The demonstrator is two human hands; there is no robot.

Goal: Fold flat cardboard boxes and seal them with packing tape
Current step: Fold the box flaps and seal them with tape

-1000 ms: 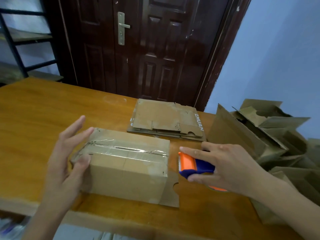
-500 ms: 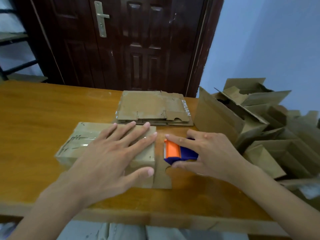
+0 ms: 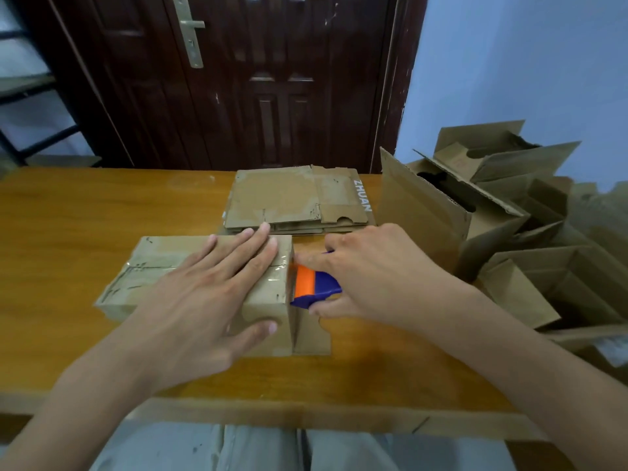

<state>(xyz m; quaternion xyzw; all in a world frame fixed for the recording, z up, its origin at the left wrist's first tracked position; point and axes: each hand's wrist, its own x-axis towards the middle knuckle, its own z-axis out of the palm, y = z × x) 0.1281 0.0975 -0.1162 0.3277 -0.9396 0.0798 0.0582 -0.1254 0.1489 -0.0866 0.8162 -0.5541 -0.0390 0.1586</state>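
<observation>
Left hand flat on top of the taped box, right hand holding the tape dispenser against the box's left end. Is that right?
Not quite. The head view shows the right hand holding the tape dispenser against the taped box's right end, not its left. The left hand does lie flat on top.

Left hand (image 3: 200, 294) presses flat on the box (image 3: 149, 266); right hand (image 3: 370, 280) grips the tape dispenser (image 3: 314, 285) against its end.

Packing room: wooden table (image 3: 102, 205), cardboard boxes (image 3: 509, 212), door (image 3: 238, 79).
</observation>
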